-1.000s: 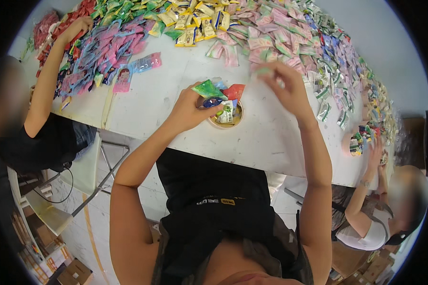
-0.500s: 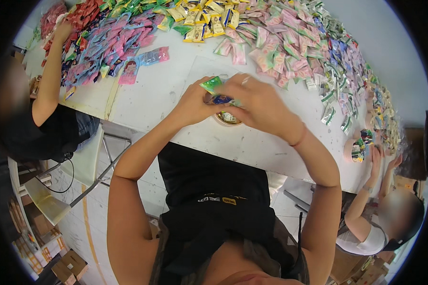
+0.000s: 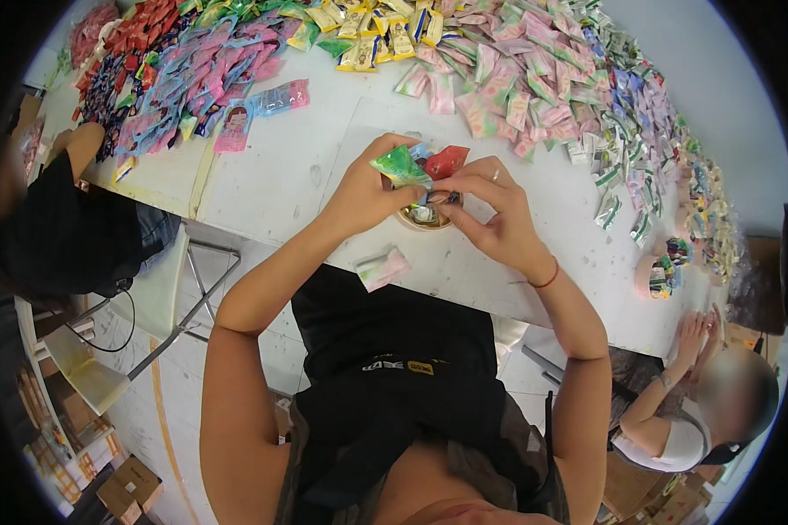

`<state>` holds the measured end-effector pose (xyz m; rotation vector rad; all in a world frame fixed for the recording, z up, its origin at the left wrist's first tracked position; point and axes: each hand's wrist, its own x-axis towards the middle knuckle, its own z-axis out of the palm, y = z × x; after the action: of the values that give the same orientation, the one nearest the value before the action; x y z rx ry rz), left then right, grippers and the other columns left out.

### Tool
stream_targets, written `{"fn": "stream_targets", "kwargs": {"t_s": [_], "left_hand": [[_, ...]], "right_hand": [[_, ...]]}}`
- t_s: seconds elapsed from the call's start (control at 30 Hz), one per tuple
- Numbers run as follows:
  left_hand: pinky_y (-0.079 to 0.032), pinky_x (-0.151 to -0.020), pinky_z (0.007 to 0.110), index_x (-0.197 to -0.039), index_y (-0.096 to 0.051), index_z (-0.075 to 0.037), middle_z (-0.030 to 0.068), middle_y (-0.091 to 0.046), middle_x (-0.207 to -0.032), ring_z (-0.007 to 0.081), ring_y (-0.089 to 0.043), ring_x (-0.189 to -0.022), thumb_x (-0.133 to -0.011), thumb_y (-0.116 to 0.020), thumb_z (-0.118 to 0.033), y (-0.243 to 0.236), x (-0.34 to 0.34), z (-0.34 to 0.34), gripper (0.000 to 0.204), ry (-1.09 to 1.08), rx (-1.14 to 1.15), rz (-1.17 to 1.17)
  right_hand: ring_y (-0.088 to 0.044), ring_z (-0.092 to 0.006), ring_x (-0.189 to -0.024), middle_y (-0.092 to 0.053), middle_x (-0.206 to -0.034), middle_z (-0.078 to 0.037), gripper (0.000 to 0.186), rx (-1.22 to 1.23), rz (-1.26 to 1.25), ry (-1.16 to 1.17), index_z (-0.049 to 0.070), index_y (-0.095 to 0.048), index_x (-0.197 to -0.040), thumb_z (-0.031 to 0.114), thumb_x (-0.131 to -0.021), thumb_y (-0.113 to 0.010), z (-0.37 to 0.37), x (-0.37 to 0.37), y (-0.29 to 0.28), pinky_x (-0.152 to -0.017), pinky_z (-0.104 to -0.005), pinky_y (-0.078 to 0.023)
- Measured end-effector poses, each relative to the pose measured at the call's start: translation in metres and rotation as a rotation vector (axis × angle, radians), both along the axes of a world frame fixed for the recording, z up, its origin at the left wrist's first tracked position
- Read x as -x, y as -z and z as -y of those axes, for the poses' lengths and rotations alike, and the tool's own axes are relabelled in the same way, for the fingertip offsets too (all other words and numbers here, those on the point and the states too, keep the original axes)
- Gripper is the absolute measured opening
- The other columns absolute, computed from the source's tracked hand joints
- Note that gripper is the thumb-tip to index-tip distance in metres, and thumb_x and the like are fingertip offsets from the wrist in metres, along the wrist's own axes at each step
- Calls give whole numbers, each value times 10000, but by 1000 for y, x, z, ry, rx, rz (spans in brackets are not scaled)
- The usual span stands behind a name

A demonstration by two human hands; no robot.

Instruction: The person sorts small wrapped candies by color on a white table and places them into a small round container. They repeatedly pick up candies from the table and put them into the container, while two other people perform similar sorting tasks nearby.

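Observation:
A round tub (image 3: 422,227) with a pale rim stands at the table's front, holding several small wrapped packets. My left hand (image 3: 365,192) curls around its left side, gripping a green packet (image 3: 400,164) between thumb and fingers. On the right of the tub, my right hand (image 3: 502,214) pinches a small dark packet (image 3: 451,199) at the rim. A red packet (image 3: 447,163) and a bit of light-blue wrapper show between the two hands. One pink-and-white packet (image 3: 383,269) lies loose at the table's front edge, below my left hand.
Heaps of packets line the far side: pink-and-blue (image 3: 214,79), yellow (image 3: 376,35), pink-and-green (image 3: 525,79), white-and-green (image 3: 608,175). A filled tub (image 3: 657,276) stands at the right. One person (image 3: 70,210) sits at left, another (image 3: 674,411) at right. A chair (image 3: 162,297) stands beside the left person.
My right hand has drawn back to the right and lower, uncovering the red packet. A pink-and-white packet now lies by the front edge. The left person's arm has come down from the heap.

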<state>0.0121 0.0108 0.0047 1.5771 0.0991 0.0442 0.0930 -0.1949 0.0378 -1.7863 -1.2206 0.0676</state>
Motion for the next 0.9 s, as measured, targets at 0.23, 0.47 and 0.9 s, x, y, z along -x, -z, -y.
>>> {"fn": "stream_targets", "kwargs": {"t_s": [0.23,0.47,0.9], "left_hand": [[-478,-866,310,-1129,-570,-35,82,-586,-1115,168,-597,-1003,-799,-741,-27,-12,11,-1,371,-177,-220,239],[-502,-715,372,-971,-614,-77,96,-650,-832,284,-622,-806,-781,-723,-24,-44,16,-3,226,-30,-652,341],[-524,-752,393,-980,-609,-48,107,-708,-916,322,-681,-889,-854,-697,-94,-56,-4,-5,159,221,-598,142]], "right_hand": [[-586,-268,-885,-674,-901,-35,282,165,170,-42,93,-684,-992,6,-738,-769,11,-10,-22,-779,-378,-477],[-607,-263,-894,-666,-886,-46,265,142,103,-111,95,-695,-978,-26,-747,-740,14,-12,-17,-767,-367,-508],[-600,-247,-788,-664,-854,-29,247,143,365,-74,84,-718,-946,58,-710,-784,9,-5,-27,-721,-349,-499]]}}
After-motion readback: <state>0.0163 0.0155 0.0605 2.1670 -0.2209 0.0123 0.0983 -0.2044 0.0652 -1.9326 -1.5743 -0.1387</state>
